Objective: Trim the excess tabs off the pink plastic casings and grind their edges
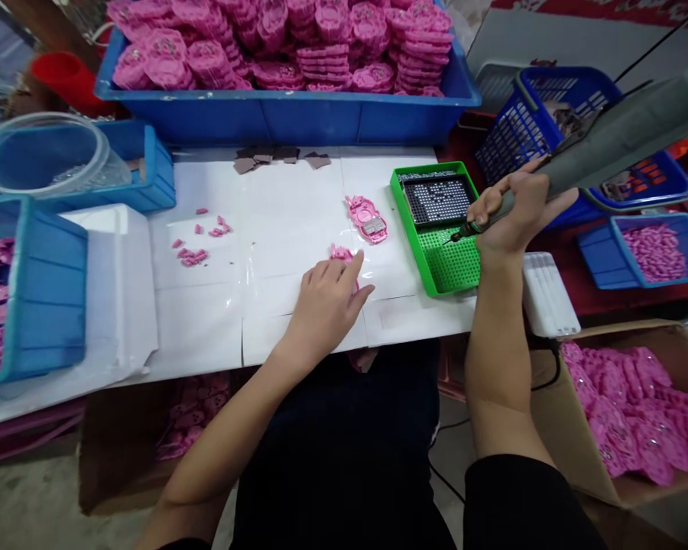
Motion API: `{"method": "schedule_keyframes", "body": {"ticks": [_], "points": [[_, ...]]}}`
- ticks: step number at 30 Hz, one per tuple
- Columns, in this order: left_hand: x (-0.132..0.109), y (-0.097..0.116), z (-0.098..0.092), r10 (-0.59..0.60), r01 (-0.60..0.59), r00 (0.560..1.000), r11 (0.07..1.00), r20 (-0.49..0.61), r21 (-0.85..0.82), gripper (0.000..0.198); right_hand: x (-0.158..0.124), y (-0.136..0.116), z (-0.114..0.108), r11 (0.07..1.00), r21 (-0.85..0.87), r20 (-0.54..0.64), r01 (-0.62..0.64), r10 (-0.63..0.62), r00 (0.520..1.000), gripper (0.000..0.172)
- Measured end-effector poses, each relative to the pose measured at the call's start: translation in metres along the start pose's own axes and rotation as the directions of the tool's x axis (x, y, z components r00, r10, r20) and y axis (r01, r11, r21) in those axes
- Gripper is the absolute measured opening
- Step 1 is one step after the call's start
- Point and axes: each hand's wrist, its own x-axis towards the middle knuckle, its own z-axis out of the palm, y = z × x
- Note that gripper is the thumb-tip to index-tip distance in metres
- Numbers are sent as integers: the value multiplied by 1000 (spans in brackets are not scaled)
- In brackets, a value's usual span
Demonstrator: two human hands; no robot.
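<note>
My right hand (516,210) is wrapped round a grey-green electric screwdriver (624,137). Its bit points down to the left, over the perforated floor of a green tray (411,243). At the back of that tray sits a black perforated holder (440,200) with small shiny bits in it. Over the table's front half, my left hand (324,305) lies with thumb and forefinger apart on a pink plastic part (339,250), mostly hidden beneath it. A second pink plastic casing (367,219) with a greyish rectangular patch lies just beyond.
Small pink pieces (193,257) and dark flat squares (262,157) lie on the white tabletop (287,221). A large blue bin (275,114) of stacked pink parts spans the back. Blue bins (51,283) stand left; a blue basket (510,126) and a cardboard box (556,412) stand right.
</note>
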Motion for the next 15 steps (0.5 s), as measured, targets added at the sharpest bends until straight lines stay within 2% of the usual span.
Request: {"method": "schedule_keyframes", "body": {"ticks": [3,5,6,8,10,12,15], "points": [[-15,9,4,90,-91,996,992,-26,-81,49,-13,-1,12,1000,-7,7,-28,28,1000,48],[-21,18,10,161,-164,986,979,-37,-121,45,-10,3,11,999,-2,8,-36,36,999,48],[-23,22,13,173,-177,984,977,-39,-120,42,-4,6,8,1000,12,-29,3,-3,1000,49],[-23,31,18,140,-143,989,986,-41,-86,42,13,15,-1,986,39,-192,162,-152,970,52],[-22,36,21,60,-62,997,997,-50,-45,44,30,24,-10,952,22,-334,305,-280,900,52],[-21,40,24,11,-13,998,999,-60,-29,39,41,33,-14,939,7,-359,343,-318,877,46],[-19,44,30,52,-56,997,996,-56,-71,25,46,41,-17,932,22,-318,362,-337,886,36]]}}
